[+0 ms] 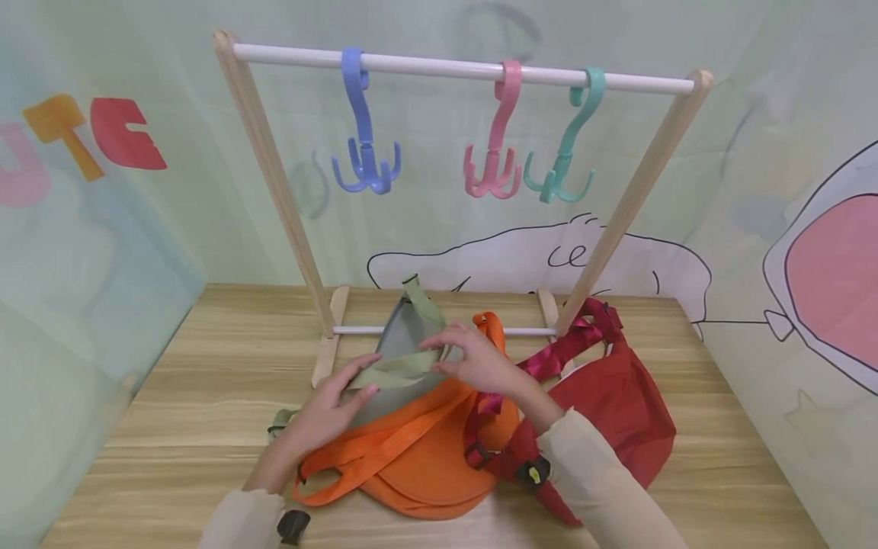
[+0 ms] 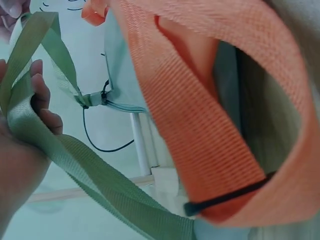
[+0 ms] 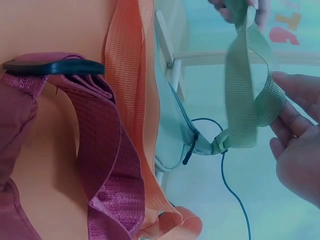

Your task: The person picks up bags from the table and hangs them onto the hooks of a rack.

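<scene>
A light green webbing strap (image 1: 394,372) belongs to the grey-green waist bag (image 1: 405,332) lying at the foot of the rack. My right hand (image 1: 480,362) pinches the strap between thumb and fingers. My left hand (image 1: 329,415) holds another stretch of it; in the left wrist view the strap (image 2: 30,120) runs over the palm with the fingers curled about it. An orange waist bag (image 1: 432,469) lies in front, partly covering the green one. To the right rests a red bag (image 1: 620,404), its shiny dark-red strap (image 1: 559,354) reaching over toward the orange bag.
Behind the bags stands a wooden rack with a white top rail (image 1: 432,65). From it hang a blue hook (image 1: 366,152), a pink hook (image 1: 494,164) and a green hook (image 1: 559,164). A black buckle (image 1: 293,526) lies near the table's front.
</scene>
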{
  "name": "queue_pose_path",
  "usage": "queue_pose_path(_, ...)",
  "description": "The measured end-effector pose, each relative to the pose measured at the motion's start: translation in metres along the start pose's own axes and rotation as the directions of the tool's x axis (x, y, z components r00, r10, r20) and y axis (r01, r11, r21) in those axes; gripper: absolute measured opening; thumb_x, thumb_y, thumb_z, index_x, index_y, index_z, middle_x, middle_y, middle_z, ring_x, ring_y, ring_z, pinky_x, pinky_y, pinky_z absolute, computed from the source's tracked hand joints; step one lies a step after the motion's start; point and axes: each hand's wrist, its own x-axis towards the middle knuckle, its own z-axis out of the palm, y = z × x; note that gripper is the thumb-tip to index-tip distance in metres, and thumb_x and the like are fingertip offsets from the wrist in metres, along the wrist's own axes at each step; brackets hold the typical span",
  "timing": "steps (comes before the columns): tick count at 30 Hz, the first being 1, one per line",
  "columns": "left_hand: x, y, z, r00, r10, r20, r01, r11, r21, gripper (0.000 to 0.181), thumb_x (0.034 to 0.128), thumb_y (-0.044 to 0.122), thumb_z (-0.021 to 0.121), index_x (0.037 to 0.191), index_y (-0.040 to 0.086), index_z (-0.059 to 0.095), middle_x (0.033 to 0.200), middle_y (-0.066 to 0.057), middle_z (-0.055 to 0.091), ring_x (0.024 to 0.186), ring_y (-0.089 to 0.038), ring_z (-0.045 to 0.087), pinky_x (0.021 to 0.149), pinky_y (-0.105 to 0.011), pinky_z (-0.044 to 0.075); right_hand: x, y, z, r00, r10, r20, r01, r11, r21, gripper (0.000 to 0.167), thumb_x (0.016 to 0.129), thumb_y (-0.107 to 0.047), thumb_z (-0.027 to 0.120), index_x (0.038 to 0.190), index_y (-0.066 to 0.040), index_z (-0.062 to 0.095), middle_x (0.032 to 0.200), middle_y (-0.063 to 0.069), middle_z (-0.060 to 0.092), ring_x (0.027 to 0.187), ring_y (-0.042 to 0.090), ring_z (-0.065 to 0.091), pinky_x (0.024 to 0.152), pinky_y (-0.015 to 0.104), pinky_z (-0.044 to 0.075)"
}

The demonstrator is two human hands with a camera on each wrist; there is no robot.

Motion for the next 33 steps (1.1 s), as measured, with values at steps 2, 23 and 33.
queue_pose_path(2, 0.0, 0.001, -0.002, 1.0, -0.006, 0.0, 0.006, 1.0, 0.009, 0.039, 0.0932, 0.016, 0.053, 0.131, 0.009, 0.046, 0.126, -0.014, 0.052, 0.11, -0.026, 0.05, 0.091, -0.05, 0.038, 0.0, 0.0, 0.0, 1.0, -0.001, 0.008, 0.001, 1.0, 0.001, 0.029, 0.082, -0.005, 0.067, 0.111, -0.003, 0.064, 0.101, 0.004, 0.06, 0.097, 0.018, 0.049, 0.082, 0.04, 0.043)
queue_pose_path(23, -0.005, 0.005, -0.006, 0.999, -0.044, 0.02, 0.042, 0.996, 0.083, 0.035, 0.0933, 0.023, 0.053, 0.125, 0.008, 0.052, 0.113, -0.01, 0.059, 0.09, -0.017, 0.057, 0.079, -0.039, 0.046, 0.004, 0.024, 0.026, 0.997, -0.044, 0.07, 0.051, 0.992, -0.115, 0.036, 0.077, 0.001, 0.069, 0.112, -0.001, 0.061, 0.112, 0.01, 0.059, 0.108, 0.026, 0.048, 0.093, 0.039, 0.038)
queue_pose_path(33, -0.006, 0.008, -0.008, 0.997, -0.053, 0.047, 0.051, 0.998, 0.048, 0.032, 0.0932, 0.022, 0.053, 0.122, 0.007, 0.054, 0.094, -0.003, 0.061, 0.08, -0.013, 0.056, 0.071, -0.032, 0.046, 0.008, 0.033, 0.037, 0.998, 0.011, 0.067, -0.005, 0.996, -0.088, 0.029, 0.076, 0.004, 0.067, 0.102, -0.005, 0.057, 0.12, 0.016, 0.053, 0.124, 0.037, 0.034, 0.098, 0.053, 0.028)
